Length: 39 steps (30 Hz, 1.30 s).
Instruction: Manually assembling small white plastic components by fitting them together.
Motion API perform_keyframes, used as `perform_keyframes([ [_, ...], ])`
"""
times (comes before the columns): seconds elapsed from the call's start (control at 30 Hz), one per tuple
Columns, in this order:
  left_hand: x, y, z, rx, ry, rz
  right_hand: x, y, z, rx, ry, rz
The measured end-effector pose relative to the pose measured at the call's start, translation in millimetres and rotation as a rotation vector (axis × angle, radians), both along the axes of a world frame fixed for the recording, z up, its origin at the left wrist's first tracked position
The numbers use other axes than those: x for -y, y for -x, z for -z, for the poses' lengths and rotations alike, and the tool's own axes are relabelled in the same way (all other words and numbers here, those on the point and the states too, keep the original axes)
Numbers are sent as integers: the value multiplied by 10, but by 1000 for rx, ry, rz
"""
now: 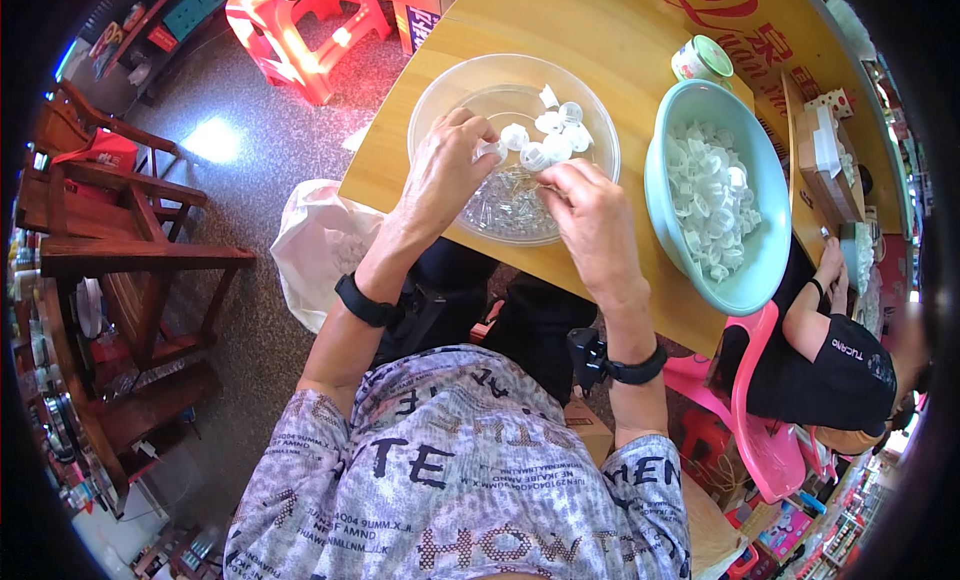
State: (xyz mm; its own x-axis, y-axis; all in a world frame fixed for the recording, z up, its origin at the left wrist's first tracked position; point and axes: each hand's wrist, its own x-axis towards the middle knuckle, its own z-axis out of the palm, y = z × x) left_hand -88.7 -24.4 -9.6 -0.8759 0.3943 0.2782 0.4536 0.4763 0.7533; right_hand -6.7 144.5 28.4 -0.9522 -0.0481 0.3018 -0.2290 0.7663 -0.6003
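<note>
Meanwhile both hands, left hand [447, 170], right hand [590, 220], over clear bowl [430, 95]

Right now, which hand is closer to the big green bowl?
Right. The right hand is over the clear bowl, just beside the green bowl; the left hand is farther away.

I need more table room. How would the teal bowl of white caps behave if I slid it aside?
The teal bowl overhangs the table edge, so a push might tip it. It looks like thin plastic, probably light. The loose white caps would likely shift.
</note>
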Motion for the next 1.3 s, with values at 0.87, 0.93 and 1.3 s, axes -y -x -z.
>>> perform_keyframes([
  [0.87,203,-357,-129,514,-578,148,76,34,-39,341,846,-15],
  [0.93,209,-379,-172,554,-604,180,65,24,-77,396,883,-49],
  [1.3,199,-421,-140,527,-685,305,11,14,-131,525,1001,-142],
])
